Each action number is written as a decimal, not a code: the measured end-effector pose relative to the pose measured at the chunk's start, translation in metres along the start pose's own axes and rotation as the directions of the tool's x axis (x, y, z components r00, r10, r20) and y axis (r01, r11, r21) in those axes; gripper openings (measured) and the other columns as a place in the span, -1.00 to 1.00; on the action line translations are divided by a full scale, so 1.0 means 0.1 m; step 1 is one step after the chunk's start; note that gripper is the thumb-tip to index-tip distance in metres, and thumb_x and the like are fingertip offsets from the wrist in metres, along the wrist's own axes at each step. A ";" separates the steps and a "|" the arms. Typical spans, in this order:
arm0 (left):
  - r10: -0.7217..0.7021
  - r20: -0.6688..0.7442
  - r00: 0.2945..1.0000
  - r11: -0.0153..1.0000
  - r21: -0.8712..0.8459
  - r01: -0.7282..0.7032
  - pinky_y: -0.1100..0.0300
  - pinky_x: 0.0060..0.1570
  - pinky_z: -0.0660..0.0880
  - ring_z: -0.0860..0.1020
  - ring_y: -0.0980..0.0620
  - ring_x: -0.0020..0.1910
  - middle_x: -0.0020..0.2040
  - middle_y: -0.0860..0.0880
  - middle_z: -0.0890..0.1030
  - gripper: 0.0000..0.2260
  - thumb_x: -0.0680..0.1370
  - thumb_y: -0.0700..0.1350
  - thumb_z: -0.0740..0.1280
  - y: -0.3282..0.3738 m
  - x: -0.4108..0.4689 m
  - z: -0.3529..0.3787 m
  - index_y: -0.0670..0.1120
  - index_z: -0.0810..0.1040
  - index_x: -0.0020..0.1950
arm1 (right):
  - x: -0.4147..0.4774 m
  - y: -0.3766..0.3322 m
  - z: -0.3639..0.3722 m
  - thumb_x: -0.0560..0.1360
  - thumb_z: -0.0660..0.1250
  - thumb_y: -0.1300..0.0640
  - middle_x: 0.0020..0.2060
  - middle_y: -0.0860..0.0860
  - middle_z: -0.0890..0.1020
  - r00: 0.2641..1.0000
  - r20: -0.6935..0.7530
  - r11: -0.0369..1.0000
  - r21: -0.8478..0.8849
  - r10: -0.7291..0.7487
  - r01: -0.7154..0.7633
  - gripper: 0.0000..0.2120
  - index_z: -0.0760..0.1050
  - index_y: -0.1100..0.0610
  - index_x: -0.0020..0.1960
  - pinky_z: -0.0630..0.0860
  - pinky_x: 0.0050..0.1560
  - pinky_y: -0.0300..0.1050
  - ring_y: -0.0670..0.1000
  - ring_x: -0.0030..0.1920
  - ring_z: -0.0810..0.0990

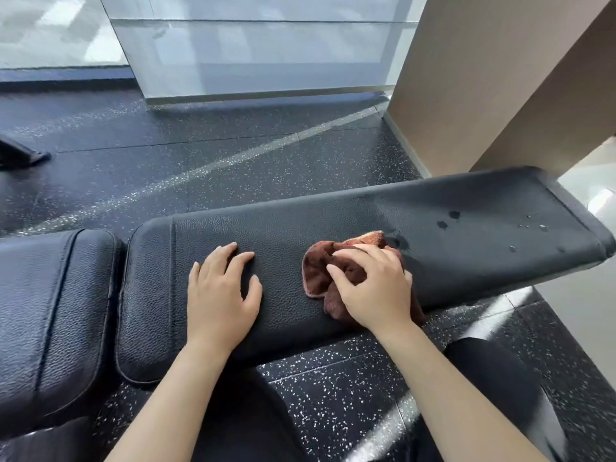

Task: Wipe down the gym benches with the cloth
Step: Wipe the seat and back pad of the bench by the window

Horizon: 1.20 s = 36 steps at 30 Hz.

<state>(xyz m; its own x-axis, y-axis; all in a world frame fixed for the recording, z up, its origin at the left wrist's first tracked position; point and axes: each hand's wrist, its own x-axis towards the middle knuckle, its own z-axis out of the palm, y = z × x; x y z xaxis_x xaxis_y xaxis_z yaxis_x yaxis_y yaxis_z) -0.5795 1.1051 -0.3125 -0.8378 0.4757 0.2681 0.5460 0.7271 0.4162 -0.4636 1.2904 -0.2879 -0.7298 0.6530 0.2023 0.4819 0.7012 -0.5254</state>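
Brown terry cloth (333,278) bunched on long black bench pad (333,215), mid-pad near front edge.
Right hand (373,288) clutches cloth, fingers curled into its folds; left hand (220,291) lies flat, bracing the pad. Cloth looks soft, light, limp: best gripped wadded from above. Droplets (448,220) lie beyond; vinyl likely slick there.

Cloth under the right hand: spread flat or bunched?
Bunched. The brown cloth sits crumpled in uneven folds under the right hand, whose fingers curl into it on the bench pad.
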 end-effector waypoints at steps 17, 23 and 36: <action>-0.035 -0.010 0.999 0.992 0.123 0.036 -0.25 0.33 0.12 0.36 0.03 0.32 0.32 0.07 0.45 -0.60 0.48 0.14 0.11 1.16 0.73 0.83 0.08 0.47 0.26 | 0.84 0.87 -0.37 0.39 0.35 -0.28 0.18 -0.23 0.52 0.998 0.065 0.998 0.058 -0.019 0.015 -0.72 0.57 -0.22 0.04 0.24 0.22 0.11 -0.06 0.26 0.33; -0.094 0.000 0.996 0.986 0.136 0.093 -0.17 0.34 0.18 0.36 0.08 0.31 0.31 0.12 0.45 -0.60 0.44 0.19 0.12 1.23 0.76 0.76 0.16 0.46 0.23 | 1.34 0.78 -0.25 0.35 0.35 -0.34 0.23 -0.23 0.47 0.973 0.214 0.996 0.021 -0.091 0.088 -0.65 0.57 -0.22 0.06 0.21 0.20 0.14 -0.05 0.30 0.31; -0.093 0.009 0.996 0.995 0.027 0.093 -0.08 0.26 0.32 0.43 -0.03 0.25 0.24 0.04 0.50 -0.53 0.42 0.21 0.09 1.12 0.93 0.72 0.03 0.50 0.21 | 1.35 0.92 -0.27 0.44 0.33 -0.24 0.16 -0.22 0.53 0.972 0.186 0.989 0.070 -0.140 0.129 -0.76 0.55 -0.21 0.06 0.20 0.18 0.10 -0.07 0.25 0.35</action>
<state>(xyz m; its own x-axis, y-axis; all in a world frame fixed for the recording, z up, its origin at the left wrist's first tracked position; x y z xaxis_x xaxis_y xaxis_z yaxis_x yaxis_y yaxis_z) -0.5958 1.2664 -0.3034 -0.8850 0.4103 0.2199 0.4655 0.7811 0.4162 -0.5051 1.4506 -0.2868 -0.8677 0.4832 0.1164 0.3482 0.7582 -0.5513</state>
